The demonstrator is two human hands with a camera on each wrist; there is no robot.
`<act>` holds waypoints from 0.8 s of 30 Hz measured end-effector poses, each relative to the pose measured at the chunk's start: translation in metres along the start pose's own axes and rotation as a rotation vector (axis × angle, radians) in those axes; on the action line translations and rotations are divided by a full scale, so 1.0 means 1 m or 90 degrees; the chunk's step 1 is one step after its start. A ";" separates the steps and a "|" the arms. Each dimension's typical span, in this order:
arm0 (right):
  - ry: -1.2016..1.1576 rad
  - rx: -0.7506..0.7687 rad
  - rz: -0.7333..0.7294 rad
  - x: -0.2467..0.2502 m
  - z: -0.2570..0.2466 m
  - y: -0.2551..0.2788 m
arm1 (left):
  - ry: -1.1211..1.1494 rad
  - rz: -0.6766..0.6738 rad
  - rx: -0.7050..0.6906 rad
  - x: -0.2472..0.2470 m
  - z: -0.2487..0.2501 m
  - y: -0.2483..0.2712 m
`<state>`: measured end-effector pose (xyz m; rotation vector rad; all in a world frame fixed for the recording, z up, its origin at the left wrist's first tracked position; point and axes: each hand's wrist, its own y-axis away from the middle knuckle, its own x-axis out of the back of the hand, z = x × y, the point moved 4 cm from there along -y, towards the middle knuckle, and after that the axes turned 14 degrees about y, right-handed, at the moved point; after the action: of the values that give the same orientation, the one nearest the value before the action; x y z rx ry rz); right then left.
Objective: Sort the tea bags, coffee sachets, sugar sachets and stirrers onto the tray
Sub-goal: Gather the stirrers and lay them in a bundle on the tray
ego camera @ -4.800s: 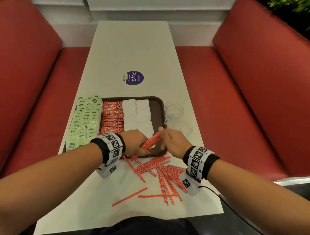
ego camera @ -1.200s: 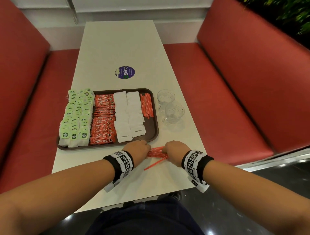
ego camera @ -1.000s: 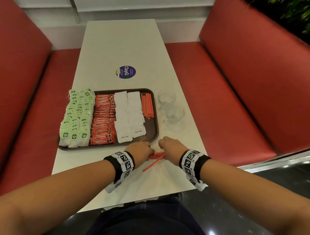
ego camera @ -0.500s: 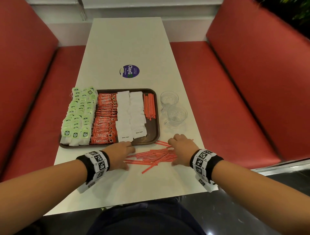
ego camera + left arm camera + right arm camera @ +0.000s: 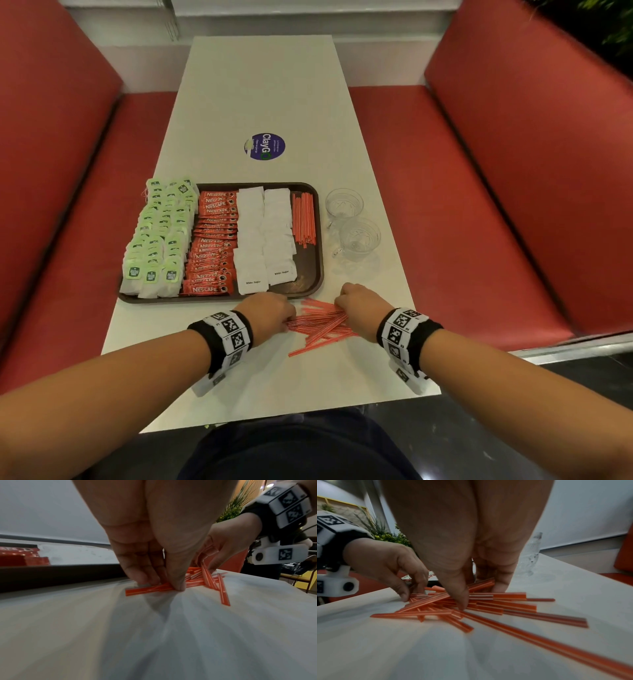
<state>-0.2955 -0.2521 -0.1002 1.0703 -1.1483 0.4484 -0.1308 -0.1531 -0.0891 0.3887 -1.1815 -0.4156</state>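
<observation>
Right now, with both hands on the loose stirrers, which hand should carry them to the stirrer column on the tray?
Probably the right hand. The stirrer column lies along the tray's right edge, straight ahead of it. The left hand would cross over the loose stirrers.

Brown tray holding rows of green tea bags, red coffee sachets, white sugar sachets and aligned stirrers; loose red stirrers heaped on the desk just before it.
</observation>
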 end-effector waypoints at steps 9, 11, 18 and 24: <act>-0.006 0.043 0.004 0.007 -0.014 -0.005 | 0.036 0.030 0.012 0.002 0.001 0.004; -0.008 0.050 0.004 0.013 -0.014 -0.002 | 0.031 0.025 0.020 0.005 -0.004 0.009; 0.002 0.087 -0.005 0.016 -0.016 0.014 | 0.011 -0.020 0.067 0.008 -0.027 0.023; 0.057 0.091 0.023 0.009 -0.027 0.010 | 0.036 -0.028 0.062 0.003 -0.012 0.013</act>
<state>-0.2858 -0.2267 -0.0887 1.1426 -1.0693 0.6084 -0.1169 -0.1420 -0.0845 0.5085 -1.1422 -0.3832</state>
